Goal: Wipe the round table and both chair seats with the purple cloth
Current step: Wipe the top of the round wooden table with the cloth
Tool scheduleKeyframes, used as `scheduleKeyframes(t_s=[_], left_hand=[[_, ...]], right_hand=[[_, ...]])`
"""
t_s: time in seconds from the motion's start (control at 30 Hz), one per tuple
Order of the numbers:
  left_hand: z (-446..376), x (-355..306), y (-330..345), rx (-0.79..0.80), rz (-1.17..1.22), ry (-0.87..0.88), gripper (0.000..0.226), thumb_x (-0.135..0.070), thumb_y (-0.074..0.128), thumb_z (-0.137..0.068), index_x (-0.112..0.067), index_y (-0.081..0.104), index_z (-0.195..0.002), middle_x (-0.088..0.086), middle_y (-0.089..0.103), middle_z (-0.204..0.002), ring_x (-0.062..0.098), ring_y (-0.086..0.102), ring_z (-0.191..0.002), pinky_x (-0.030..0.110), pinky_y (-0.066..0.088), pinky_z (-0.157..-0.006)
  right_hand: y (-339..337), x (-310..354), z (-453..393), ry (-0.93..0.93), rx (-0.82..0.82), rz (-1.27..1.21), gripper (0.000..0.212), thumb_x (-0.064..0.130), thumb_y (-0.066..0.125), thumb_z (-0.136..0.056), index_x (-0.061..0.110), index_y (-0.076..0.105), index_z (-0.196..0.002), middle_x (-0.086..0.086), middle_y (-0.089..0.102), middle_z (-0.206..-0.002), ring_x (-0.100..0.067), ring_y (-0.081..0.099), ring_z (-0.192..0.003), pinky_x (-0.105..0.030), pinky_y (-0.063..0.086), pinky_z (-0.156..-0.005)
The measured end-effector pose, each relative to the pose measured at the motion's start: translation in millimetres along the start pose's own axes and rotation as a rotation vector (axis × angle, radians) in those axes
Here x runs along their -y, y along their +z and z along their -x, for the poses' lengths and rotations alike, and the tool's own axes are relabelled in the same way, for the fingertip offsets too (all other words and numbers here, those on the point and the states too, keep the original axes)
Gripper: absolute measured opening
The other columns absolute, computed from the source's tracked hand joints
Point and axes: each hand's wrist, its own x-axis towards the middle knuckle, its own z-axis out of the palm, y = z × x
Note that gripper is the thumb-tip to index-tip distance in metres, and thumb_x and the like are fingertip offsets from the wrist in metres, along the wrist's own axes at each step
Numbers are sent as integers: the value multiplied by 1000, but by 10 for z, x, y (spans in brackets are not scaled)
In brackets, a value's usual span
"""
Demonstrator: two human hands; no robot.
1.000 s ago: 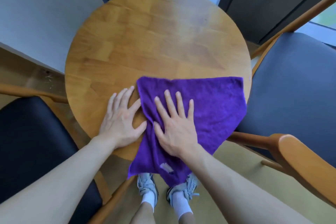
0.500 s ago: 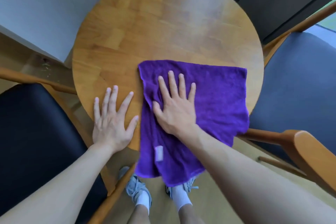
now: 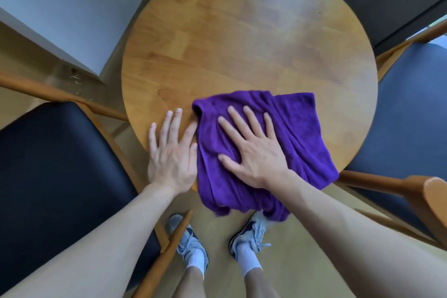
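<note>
The purple cloth (image 3: 297, 135) lies rumpled on the near part of the round wooden table (image 3: 242, 38), and its near end hangs over the table's edge. My right hand (image 3: 251, 147) presses flat on the cloth with fingers spread. Just left of the cloth, my left hand (image 3: 171, 150) rests flat on the bare wood at the near rim, its thumb side touching the cloth's edge. A black chair seat (image 3: 55, 172) is at the left and a dark blue chair seat (image 3: 411, 113) at the right.
Wooden chair arms (image 3: 396, 186) flank the table on both sides. A grey wall (image 3: 60, 2) and dark curtain stand behind the table. My feet in grey sneakers (image 3: 251, 232) stand on the light floor below the table's near edge.
The cloth has bunched up under my right hand and slid toward the near edge. My left hand has moved right, up against the cloth. The view has shifted left.
</note>
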Motion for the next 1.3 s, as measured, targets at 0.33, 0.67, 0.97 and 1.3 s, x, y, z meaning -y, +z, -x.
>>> scheduleKeyframes(t_s=[0.33,0.67,0.97,1.3], left_hand=[[3,48,63,-33,-5,14,53,-33,33,-99,-25,40,-151,8,16,-171,25,8,-159,56,7,-126],[13,16,69,-55,25,-20,58,-34,35,-101,-28,30,-159,3,15,-172,21,8,-159,54,8,-127],[11,-7,32,-87,84,-41,65,-26,44,-87,-4,39,-149,12,39,-161,23,18,-157,53,9,-127],[17,-4,47,-70,106,-29,75,-22,49,-79,-9,35,-152,6,26,-168,18,11,-158,54,9,-127]], right_hand=[[114,266,419,-281,26,4,72,55,40,-100,18,29,-161,-2,9,-173,-28,2,-159,-59,12,-125],[-17,333,-420,261,-55,-65,79,60,32,-97,28,8,-165,-3,-2,-173,-32,-7,-159,-59,-5,-125],[-78,-10,-224,-590,128,91,75,46,36,-99,9,21,-162,-9,2,-173,-28,-3,-159,-55,6,-127],[-117,338,-737,7,-31,-26,79,45,35,-92,20,16,-165,-4,9,-173,-29,4,-159,-56,4,-127]])
